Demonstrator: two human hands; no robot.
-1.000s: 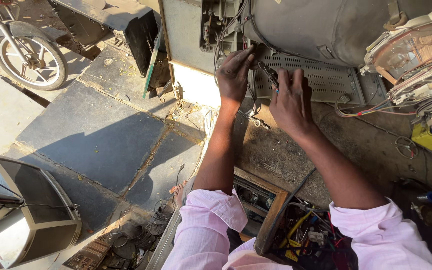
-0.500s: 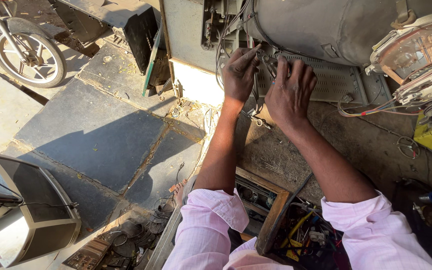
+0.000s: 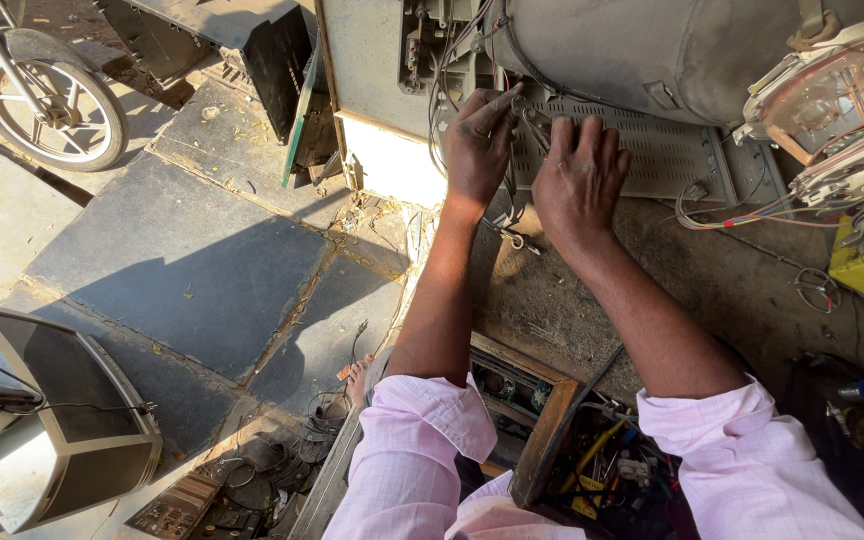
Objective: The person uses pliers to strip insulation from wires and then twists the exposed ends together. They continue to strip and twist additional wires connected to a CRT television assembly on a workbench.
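An opened old television lies on a dusty workbench, its grey picture tube [image 3: 672,50] above a perforated grey panel [image 3: 662,150]. My left hand [image 3: 477,150] reaches to the panel's left end, thumb and forefinger pinched on a small metal part [image 3: 530,112] among thin dark wires. My right hand [image 3: 580,175] lies beside it, fingers spread flat on the panel and holding nothing. Both pink sleeves are pushed up at the elbows.
The tube's neck with copper coils [image 3: 832,90] and coloured wires [image 3: 742,215] sit at the right. A wooden toolbox [image 3: 552,450] is below my arms. On the stone floor [image 3: 182,260] stand a television casing [image 3: 42,420], a circuit board [image 3: 177,505] and a motorcycle wheel [image 3: 42,105].
My right hand has slid up and left onto the perforated panel, closer to my left hand. The left hand stays at the wires, its fingers now pinched.
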